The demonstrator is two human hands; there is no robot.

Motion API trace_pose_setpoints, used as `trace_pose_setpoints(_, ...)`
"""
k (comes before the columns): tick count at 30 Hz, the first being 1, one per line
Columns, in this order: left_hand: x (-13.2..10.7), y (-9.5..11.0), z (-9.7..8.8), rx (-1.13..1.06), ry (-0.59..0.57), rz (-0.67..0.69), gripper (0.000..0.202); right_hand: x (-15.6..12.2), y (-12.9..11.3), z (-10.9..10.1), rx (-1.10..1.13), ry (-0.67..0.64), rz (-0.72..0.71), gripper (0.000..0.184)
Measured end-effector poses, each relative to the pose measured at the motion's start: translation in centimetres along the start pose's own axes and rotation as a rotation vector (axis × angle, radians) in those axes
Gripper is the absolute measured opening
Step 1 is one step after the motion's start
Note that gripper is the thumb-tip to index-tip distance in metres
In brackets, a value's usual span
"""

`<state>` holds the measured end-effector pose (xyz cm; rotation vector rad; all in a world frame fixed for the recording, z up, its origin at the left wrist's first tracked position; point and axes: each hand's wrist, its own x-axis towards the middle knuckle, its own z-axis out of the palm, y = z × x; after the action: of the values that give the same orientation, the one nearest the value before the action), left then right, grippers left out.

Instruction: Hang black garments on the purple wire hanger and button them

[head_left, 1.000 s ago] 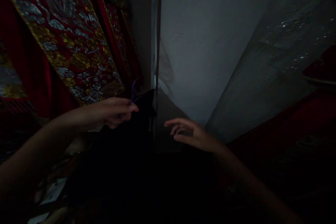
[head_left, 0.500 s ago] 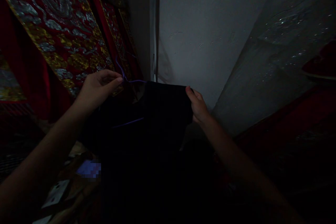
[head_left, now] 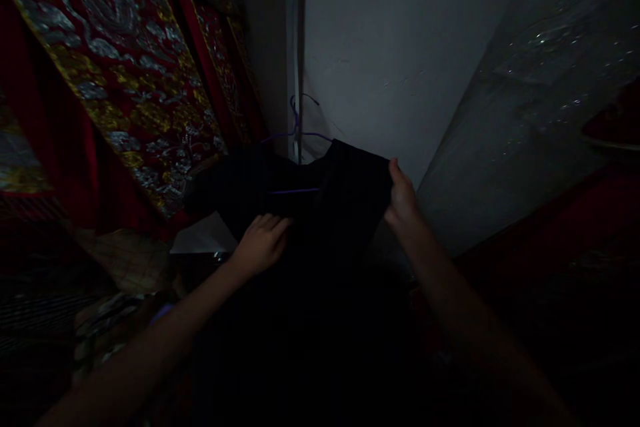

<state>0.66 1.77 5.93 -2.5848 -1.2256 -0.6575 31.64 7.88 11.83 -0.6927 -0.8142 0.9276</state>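
A black garment (head_left: pixel 340 213) hangs on a thin purple hanger (head_left: pixel 296 127) in front of me, in very dim light. My right hand (head_left: pixel 401 203) is closed on the garment's right shoulder edge, thumb on top. My left hand (head_left: pixel 261 247) grips the cloth below the hanger's lower bar, fingers curled into the fabric. The hanger's hook sticks up against a pale vertical strip (head_left: pixel 299 47) in the wall corner.
Red hangings with gold and silver embroidery (head_left: pixel 115 80) cover the left side. A grey wall (head_left: pixel 390 47) and a sheet of clear glittering plastic (head_left: pixel 540 100) lie ahead and right. Dark red cloth (head_left: pixel 560 227) is at the right. Papers and clutter (head_left: pixel 105 320) lie low on the left.
The garment and hanger rose and shifted right. My left hand let go of the hanger hook and dropped to grip the cloth lower down. My right hand took the shoulder and stays there.
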Motion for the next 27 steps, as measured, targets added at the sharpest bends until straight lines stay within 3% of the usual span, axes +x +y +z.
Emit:
trace_pose_setpoints(4, -1.4, 0.7, 4.8, -0.062, -0.245, -0.220, 0.053, -0.8, 0.6, -1.1, -0.019, 0.044, 0.044, 0.046)
trace_pose_setpoints(8, -2.6, 2.5, 7.4, -0.168, -0.267, -0.263, 0.032, -0.6, 1.0, -1.4, -0.123, 0.085, -0.087, 0.047)
trace_pose_setpoints(10, -3.4, 3.7, 8.3, -0.257, -0.178, -0.315, 0.030, -1.9, 0.9, -1.8, -0.263, 0.193, -0.264, 0.042)
trace_pose_setpoints(13, -4.5, 5.6, 9.8, -0.424, 0.084, -0.441, 0.025, -6.9, 1.2, -2.1, -0.436, 0.407, -0.519, 0.038)
trace_pose_setpoints(15, -5.1, 6.8, 10.7, -0.515, 0.283, -0.521, 0.016, -11.4, 2.5, -1.8, -0.434, 0.490, -0.496, 0.030)
trace_pose_setpoints(17, -5.6, 8.0, 11.4, -0.602, 0.439, -0.585, 0.008, -15.4, 4.7, -1.1, -0.401, 0.381, -0.275, 0.022)
trace_pose_setpoints(19, -6.0, 9.1, 11.7, -0.730, 0.531, -0.642, 0.018, -18.2, 7.5, -0.3, -0.426, 0.033, 0.035, 0.027)
trace_pose_setpoints(21, -6.4, 10.1, 11.7, -0.855, 0.594, -0.700, 0.044, -19.6, 10.1, 0.3, -0.492, -0.263, 0.223, 0.032)
trace_pose_setpoints(23, -6.9, 10.8, 11.6, -0.918, 0.670, -0.753, 0.064, -20.0, 11.8, 0.7, -0.581, -0.361, 0.261, 0.035)
trace_pose_setpoints(27, -7.7, 11.3, 11.1, -0.957, 0.789, -0.805, 0.078, -20.2, 12.5, 0.8, -0.669, -0.370, 0.234, 0.038)
